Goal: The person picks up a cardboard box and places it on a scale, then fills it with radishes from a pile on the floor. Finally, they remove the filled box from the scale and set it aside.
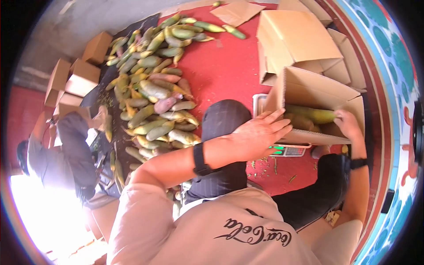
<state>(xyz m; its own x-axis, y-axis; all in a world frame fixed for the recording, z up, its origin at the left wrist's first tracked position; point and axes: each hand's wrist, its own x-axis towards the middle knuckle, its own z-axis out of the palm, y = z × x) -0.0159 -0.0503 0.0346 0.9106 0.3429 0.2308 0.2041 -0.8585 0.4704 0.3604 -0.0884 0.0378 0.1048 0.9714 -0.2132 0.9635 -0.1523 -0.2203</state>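
Note:
An open cardboard box [322, 81] stands on a digital scale [289, 151] with a lit green display. Several long green radishes [311, 114] lie inside it. My right hand [349, 124] reaches over the near right side of the box, its fingers closed around the pale end of one radish. My left hand [261, 134] rests against the box's left edge, with fingers stretched out and nothing held. The box wall hides part of the radishes and the lower part of the right fingertips.
A big heap of radishes [154, 90] covers the floor to the left of the red mat [221, 66]. Another cardboard box [300, 39] stands beyond mine, with flattened cardboard [236, 12] nearby. At far left another person [57, 150] sits near more boxes [84, 77].

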